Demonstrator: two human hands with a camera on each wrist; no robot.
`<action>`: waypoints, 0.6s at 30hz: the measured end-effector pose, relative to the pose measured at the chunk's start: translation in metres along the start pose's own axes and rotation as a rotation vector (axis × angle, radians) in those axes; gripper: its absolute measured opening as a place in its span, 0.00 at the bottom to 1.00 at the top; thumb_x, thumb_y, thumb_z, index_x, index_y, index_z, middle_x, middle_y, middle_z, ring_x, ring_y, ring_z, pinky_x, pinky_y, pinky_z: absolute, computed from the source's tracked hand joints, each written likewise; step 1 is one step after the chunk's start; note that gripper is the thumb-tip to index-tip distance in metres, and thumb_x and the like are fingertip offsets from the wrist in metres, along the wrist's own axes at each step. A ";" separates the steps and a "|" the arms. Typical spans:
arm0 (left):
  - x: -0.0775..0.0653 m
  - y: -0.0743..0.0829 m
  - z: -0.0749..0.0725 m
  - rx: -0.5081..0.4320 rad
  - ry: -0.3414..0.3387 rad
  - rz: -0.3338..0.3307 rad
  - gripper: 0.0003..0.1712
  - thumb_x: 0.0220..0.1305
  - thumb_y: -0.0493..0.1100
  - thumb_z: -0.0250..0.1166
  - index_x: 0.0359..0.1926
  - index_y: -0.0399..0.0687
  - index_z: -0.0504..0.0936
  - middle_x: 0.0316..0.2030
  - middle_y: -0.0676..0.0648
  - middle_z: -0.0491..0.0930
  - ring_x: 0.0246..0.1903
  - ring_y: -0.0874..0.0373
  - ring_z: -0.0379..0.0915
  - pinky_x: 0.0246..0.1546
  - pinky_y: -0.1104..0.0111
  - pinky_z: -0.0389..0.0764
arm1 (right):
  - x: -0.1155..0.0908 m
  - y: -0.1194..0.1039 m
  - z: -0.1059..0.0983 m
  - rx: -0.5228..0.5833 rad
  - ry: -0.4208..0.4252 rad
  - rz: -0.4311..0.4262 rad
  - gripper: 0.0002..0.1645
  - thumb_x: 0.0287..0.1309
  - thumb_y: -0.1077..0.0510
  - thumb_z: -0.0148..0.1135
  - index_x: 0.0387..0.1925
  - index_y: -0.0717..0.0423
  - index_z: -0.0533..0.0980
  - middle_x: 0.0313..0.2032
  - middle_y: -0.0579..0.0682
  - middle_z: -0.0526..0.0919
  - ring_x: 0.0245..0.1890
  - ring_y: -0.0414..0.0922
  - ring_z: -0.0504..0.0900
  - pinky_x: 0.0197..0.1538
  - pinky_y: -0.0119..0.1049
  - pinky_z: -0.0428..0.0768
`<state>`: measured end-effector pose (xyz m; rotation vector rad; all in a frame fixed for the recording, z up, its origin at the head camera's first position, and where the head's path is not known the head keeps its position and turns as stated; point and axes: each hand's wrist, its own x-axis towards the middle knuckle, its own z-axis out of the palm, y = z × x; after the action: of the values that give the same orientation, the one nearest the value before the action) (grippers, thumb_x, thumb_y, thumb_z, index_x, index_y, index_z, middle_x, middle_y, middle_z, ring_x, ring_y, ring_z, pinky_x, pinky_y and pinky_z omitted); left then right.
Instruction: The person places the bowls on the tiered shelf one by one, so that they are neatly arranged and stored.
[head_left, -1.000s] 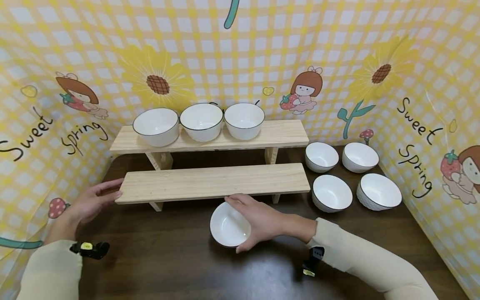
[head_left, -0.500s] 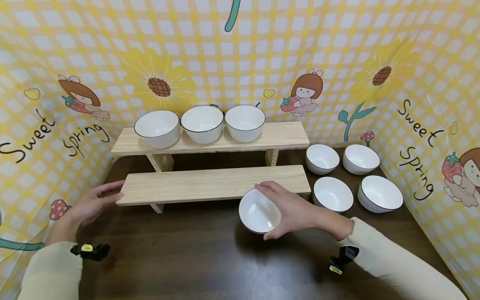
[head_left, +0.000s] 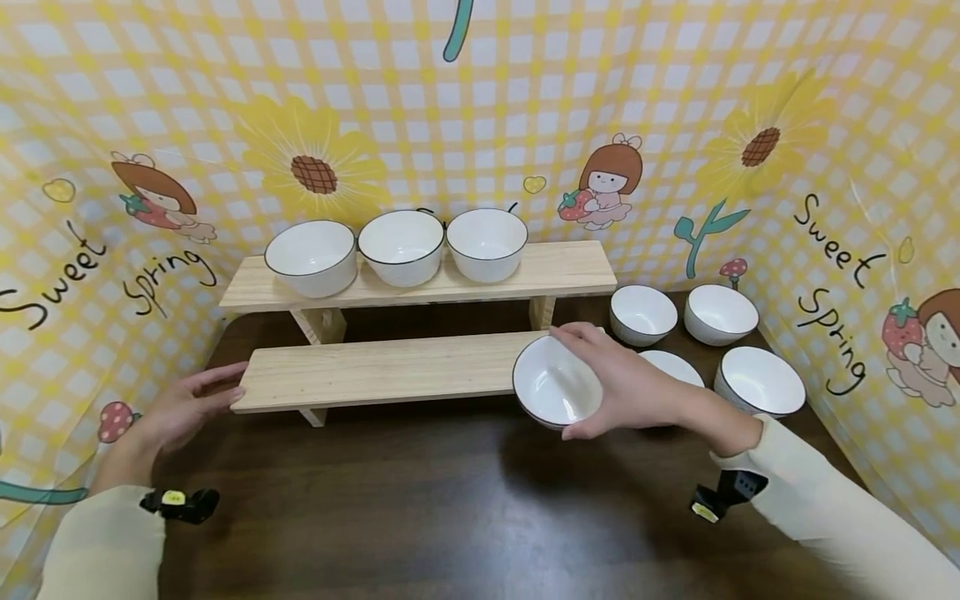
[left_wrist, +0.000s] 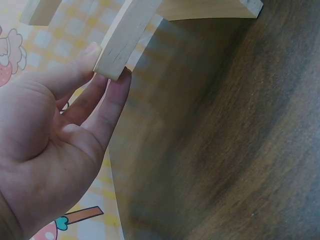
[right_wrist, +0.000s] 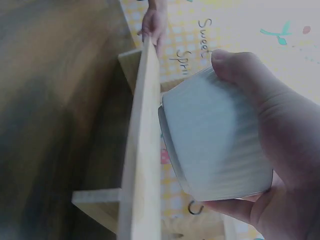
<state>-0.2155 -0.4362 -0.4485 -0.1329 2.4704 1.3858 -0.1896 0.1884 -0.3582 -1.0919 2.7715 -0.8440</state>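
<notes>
My right hand (head_left: 637,387) grips a white bowl (head_left: 553,382) with a dark rim by its side. In the head view this bowl overlaps the right end of the lower wooden shelf board (head_left: 382,368), and the right wrist view has the bowl's outside (right_wrist: 215,135) just above the board's edge. My left hand (head_left: 183,408) pinches the left end of the same board; the left wrist view puts the thumb on top and the fingers (left_wrist: 117,92) underneath. Three similar bowls stand in a row on the upper board (head_left: 570,265): left (head_left: 311,258), middle (head_left: 402,248) and right (head_left: 487,244).
Several more white bowls cluster on the dark table (head_left: 360,500) at the right: two behind (head_left: 642,315) (head_left: 720,314), one at the front right (head_left: 760,381), and one (head_left: 671,367) partly covered by my right hand. A checked cloth (head_left: 465,125) encloses the back and sides.
The right hand has carried its bowl right and upward in the head view, from in front of the lower board to over its right end. The left hand has kept its place.
</notes>
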 end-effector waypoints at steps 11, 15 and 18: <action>0.000 -0.003 -0.001 -0.010 -0.002 0.018 0.45 0.73 0.54 0.63 0.78 0.38 0.56 0.73 0.27 0.55 0.46 0.78 0.73 0.49 0.74 0.80 | 0.007 0.007 -0.037 -0.020 0.031 0.049 0.72 0.37 0.41 0.86 0.78 0.61 0.56 0.71 0.58 0.61 0.67 0.55 0.67 0.62 0.54 0.74; 0.000 -0.002 -0.001 -0.019 -0.014 0.014 0.45 0.73 0.55 0.63 0.79 0.38 0.54 0.74 0.26 0.53 0.46 0.79 0.72 0.49 0.75 0.79 | 0.014 0.010 -0.049 -0.024 0.053 0.082 0.70 0.39 0.42 0.85 0.77 0.62 0.57 0.71 0.60 0.61 0.67 0.58 0.67 0.62 0.58 0.73; 0.000 -0.002 -0.002 -0.013 -0.018 0.008 0.46 0.73 0.56 0.62 0.79 0.37 0.53 0.74 0.26 0.53 0.45 0.80 0.72 0.48 0.76 0.79 | 0.020 0.012 -0.056 -0.019 0.074 0.108 0.69 0.40 0.42 0.85 0.77 0.61 0.57 0.72 0.60 0.60 0.68 0.58 0.66 0.63 0.59 0.72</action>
<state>-0.2157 -0.4384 -0.4491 -0.1129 2.4509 1.4001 -0.2248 0.2090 -0.3135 -0.9221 2.8737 -0.8640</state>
